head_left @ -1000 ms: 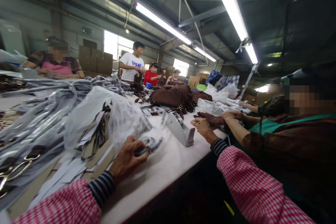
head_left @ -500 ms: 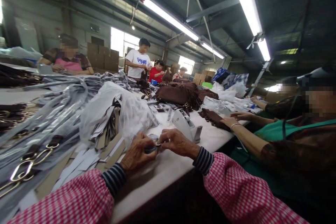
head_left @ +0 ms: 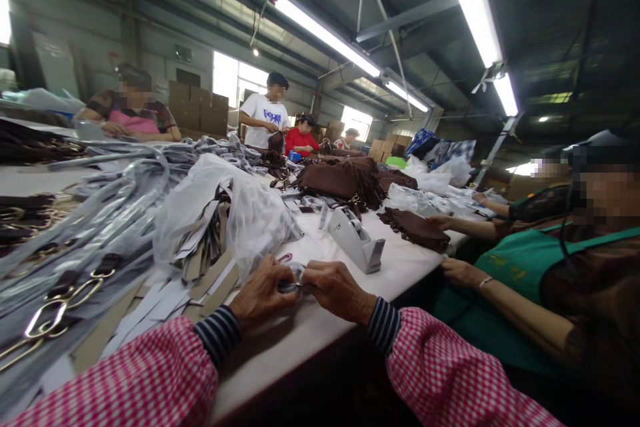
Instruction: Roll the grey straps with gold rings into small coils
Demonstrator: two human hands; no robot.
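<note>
Just above the white table (head_left: 280, 360), my left hand (head_left: 261, 292) is closed around a small grey, plastic-wrapped roll (head_left: 290, 278), which looks like a coiled strap. From the other side my right hand (head_left: 339, 290) pinches the edge of the same roll, its fingertips meeting those of the left. Fingers cover most of the roll. A tape dispenser (head_left: 354, 240) stands just beyond my right hand. Beside my left forearm lie loose grey and white card strips (head_left: 155, 303), with more of them spilling from a clear plastic bag (head_left: 260, 210).
Plastic-wrapped straps (head_left: 107, 213) with gold rings (head_left: 47, 317) fill the left side. Brown bags (head_left: 340, 180) are heaped farther back, and a brown piece (head_left: 415, 228) lies at the right edge. A co-worker in a green apron (head_left: 515, 267) sits close on the right; others work across the table.
My hands stay together on the roll, the right fingers now closed more tightly against it. The co-worker on the right has drawn one hand back from the brown piece.
</note>
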